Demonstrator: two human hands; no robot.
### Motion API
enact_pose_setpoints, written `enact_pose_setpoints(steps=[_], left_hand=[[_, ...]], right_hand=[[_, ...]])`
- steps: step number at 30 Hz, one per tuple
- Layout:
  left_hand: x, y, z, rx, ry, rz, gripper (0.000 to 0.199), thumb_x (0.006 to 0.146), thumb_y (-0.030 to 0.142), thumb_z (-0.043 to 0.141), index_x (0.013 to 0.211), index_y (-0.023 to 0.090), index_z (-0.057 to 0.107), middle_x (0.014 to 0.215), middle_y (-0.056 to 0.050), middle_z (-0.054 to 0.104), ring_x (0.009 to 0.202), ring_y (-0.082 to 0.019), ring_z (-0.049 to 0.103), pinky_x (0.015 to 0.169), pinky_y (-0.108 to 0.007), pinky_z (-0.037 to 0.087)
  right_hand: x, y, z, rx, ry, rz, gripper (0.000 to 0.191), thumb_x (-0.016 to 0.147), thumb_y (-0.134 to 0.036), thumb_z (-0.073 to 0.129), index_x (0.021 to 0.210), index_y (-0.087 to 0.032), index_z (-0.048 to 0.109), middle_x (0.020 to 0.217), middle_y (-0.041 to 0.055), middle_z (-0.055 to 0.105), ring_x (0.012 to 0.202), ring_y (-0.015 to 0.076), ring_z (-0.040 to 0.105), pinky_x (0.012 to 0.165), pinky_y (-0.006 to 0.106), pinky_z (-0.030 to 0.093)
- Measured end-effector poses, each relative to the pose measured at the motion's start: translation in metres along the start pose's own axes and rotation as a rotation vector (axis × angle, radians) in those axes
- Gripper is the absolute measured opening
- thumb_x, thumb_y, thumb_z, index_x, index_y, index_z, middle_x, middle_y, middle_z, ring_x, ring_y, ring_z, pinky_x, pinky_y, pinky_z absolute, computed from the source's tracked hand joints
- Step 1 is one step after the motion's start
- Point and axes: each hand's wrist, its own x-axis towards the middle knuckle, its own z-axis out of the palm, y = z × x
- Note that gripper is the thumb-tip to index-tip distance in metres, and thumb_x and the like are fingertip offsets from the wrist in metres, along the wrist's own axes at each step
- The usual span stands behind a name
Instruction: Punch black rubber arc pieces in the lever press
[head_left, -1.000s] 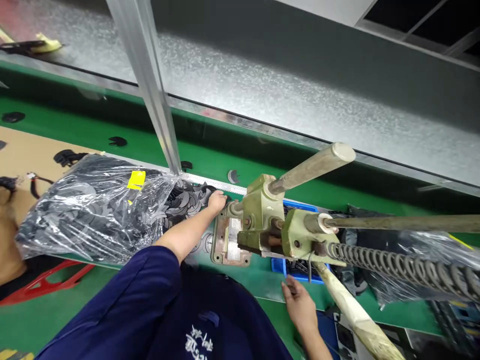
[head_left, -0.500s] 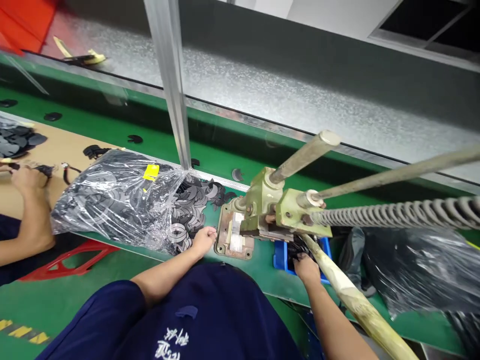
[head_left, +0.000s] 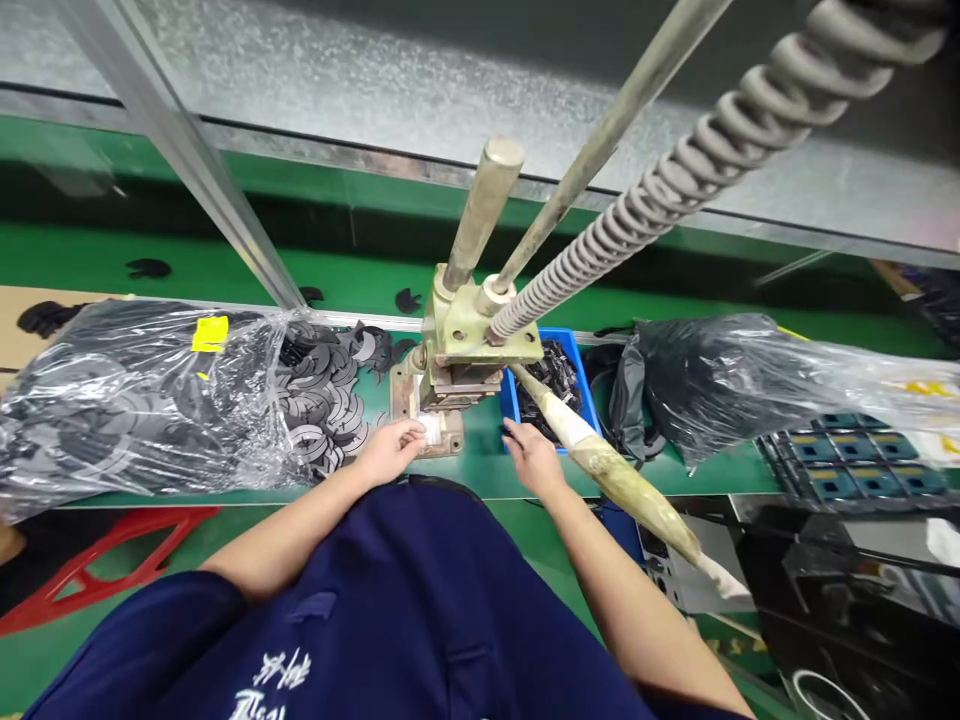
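Observation:
A light-green hand press (head_left: 480,330) stands on a worn metal base (head_left: 451,440) in front of me. My left hand (head_left: 390,452) is at the left front of the base, its fingers pinched together near a pale plate (head_left: 431,428). What those fingers hold, if anything, is too small to make out. My right hand (head_left: 534,458) is closed at the near left corner of a blue bin (head_left: 592,400), with a small black piece (head_left: 508,430) at its fingertips. Many black parts (head_left: 551,375) lie in the bin. The press's long wrapped lever (head_left: 637,490) slants over the bin's right side.
Loose black curved pieces (head_left: 322,390) spill from a clear plastic bag (head_left: 127,400) on the left. A second bag (head_left: 720,370) of dark goods lies right of the bin. A metal post (head_left: 195,160) and the press's spring (head_left: 660,200) rise over the bench.
My view has swung to the right. My right hand has come out of the blue bin toward the press base, with a small black piece. The left hand remains near the base.

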Motion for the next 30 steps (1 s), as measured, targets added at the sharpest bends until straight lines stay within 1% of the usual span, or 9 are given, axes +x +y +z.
enact_pose_setpoints(steps=[2, 4, 7, 10, 18, 22, 27, 28, 30], left_hand=[[0.0, 0.013, 0.001, 0.058, -0.082, 0.091, 0.03, 0.082, 0.034, 0.058, 0.106, 0.017, 0.065, 0.096, -0.007, 0.066, 0.078, -0.016, 0.062, 0.077, -0.028, 0.051], [0.002, 0.022, 0.0, 0.121, -0.135, 0.172, 0.035, 0.083, 0.034, 0.06, 0.114, 0.018, 0.063, 0.099, -0.008, 0.065, 0.082, -0.016, 0.062, 0.081, -0.029, 0.049], [0.003, 0.03, -0.004, 0.2, -0.188, 0.274, 0.037, 0.086, 0.035, 0.058, 0.118, 0.019, 0.063, 0.1, -0.008, 0.065, 0.09, -0.018, 0.061, 0.086, -0.03, 0.047], [0.002, 0.03, -0.008, 0.226, -0.199, 0.314, 0.03, 0.09, 0.036, 0.051, 0.11, 0.021, 0.068, 0.099, -0.008, 0.066, 0.093, -0.019, 0.061, 0.087, -0.03, 0.046], [-0.001, 0.019, -0.014, 0.201, -0.181, 0.199, 0.026, 0.089, 0.033, 0.052, 0.102, 0.021, 0.071, 0.1, -0.007, 0.068, 0.095, -0.019, 0.061, 0.089, -0.029, 0.045], [-0.001, 0.017, -0.014, 0.196, -0.169, 0.208, 0.026, 0.09, 0.032, 0.051, 0.102, 0.021, 0.071, 0.1, -0.008, 0.068, 0.095, -0.019, 0.061, 0.089, -0.03, 0.045], [-0.002, 0.019, -0.014, 0.161, -0.176, 0.139, 0.023, 0.086, 0.032, 0.057, 0.101, 0.02, 0.071, 0.1, -0.008, 0.068, 0.095, -0.02, 0.061, 0.09, -0.031, 0.046], [-0.002, 0.019, -0.013, 0.149, -0.163, 0.125, 0.025, 0.084, 0.034, 0.059, 0.102, 0.02, 0.07, 0.1, -0.008, 0.068, 0.093, -0.02, 0.062, 0.089, -0.031, 0.046], [0.0, 0.019, -0.01, 0.105, -0.075, 0.042, 0.029, 0.081, 0.037, 0.064, 0.103, 0.018, 0.068, 0.094, -0.007, 0.068, 0.085, -0.018, 0.063, 0.083, -0.029, 0.049]], right_hand=[[-0.003, -0.025, 0.011, 0.066, -0.063, -0.054, 0.037, 0.091, -0.029, 0.053, 0.126, -0.017, 0.053, 0.097, 0.0067, 0.067, 0.09, 0.018, 0.063, 0.082, 0.037, 0.053], [-0.004, -0.049, 0.018, 0.119, -0.109, -0.1, 0.045, 0.089, -0.024, 0.053, 0.133, -0.017, 0.048, 0.092, 0.0069, 0.069, 0.089, 0.0199, 0.063, 0.083, 0.037, 0.053], [-0.001, -0.076, 0.023, 0.166, -0.141, -0.156, 0.054, 0.087, -0.018, 0.052, 0.139, -0.018, 0.04, 0.095, 0.008, 0.069, 0.092, 0.0227, 0.062, 0.085, 0.04, 0.052], [0.003, -0.09, 0.023, 0.194, -0.15, -0.194, 0.057, 0.087, -0.016, 0.049, 0.143, -0.02, 0.035, 0.098, 0.0088, 0.069, 0.095, 0.0235, 0.061, 0.087, 0.041, 0.052], [0.007, -0.1, 0.018, 0.225, -0.134, -0.232, 0.055, 0.089, -0.017, 0.047, 0.142, -0.019, 0.035, 0.097, 0.0083, 0.069, 0.092, 0.0231, 0.062, 0.085, 0.041, 0.052], [0.008, -0.102, 0.018, 0.232, -0.13, -0.231, 0.053, 0.089, -0.018, 0.047, 0.141, -0.019, 0.037, 0.097, 0.008, 0.069, 0.092, 0.0226, 0.062, 0.085, 0.039, 0.053], [0.008, -0.101, 0.018, 0.234, -0.134, -0.204, 0.053, 0.088, -0.018, 0.049, 0.14, -0.021, 0.038, 0.097, 0.0069, 0.069, 0.093, 0.0221, 0.063, 0.086, 0.039, 0.053], [0.009, -0.101, 0.019, 0.23, -0.134, -0.195, 0.053, 0.088, -0.018, 0.049, 0.139, -0.021, 0.039, 0.096, 0.007, 0.069, 0.092, 0.0222, 0.063, 0.086, 0.039, 0.053], [0.01, -0.1, 0.021, 0.217, -0.128, -0.165, 0.051, 0.086, -0.018, 0.05, 0.137, -0.019, 0.042, 0.095, 0.008, 0.07, 0.091, 0.0229, 0.063, 0.085, 0.04, 0.053]])
